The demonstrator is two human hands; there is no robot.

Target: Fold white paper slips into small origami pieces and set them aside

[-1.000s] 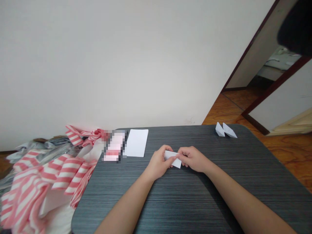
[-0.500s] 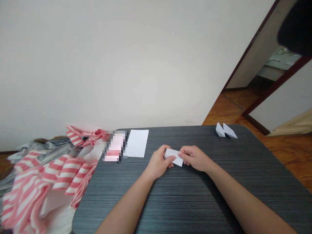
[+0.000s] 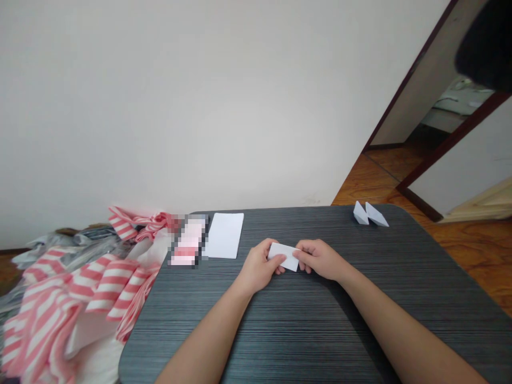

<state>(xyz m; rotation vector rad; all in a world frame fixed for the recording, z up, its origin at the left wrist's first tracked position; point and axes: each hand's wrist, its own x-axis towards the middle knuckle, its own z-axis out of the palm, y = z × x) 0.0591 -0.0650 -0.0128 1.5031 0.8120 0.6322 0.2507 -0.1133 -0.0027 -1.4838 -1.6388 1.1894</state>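
Between my hands is a small piece of folded white paper (image 3: pixel 286 253), held above the dark table. My left hand (image 3: pixel 259 266) grips its left end, thumb on top and fingers curled beneath. At the right end, my right hand (image 3: pixel 319 260) pinches the paper between thumb and bent fingers. The undersides of the paper and some fingertips are hidden.
A stack of white paper (image 3: pixel 225 235) lies at the table's back left, beside a blurred-out pink, dark-edged rectangle (image 3: pixel 188 241). Two folded white paper shapes (image 3: pixel 371 214) stand at the back right. Red-and-white striped cloth (image 3: pixel 80 298) is heaped left of the dark table (image 3: pixel 256 336).
The folded paper has turned slightly and shifted a little left between my hands. My right thumb sits nearer its right edge. The other things stay where they were.
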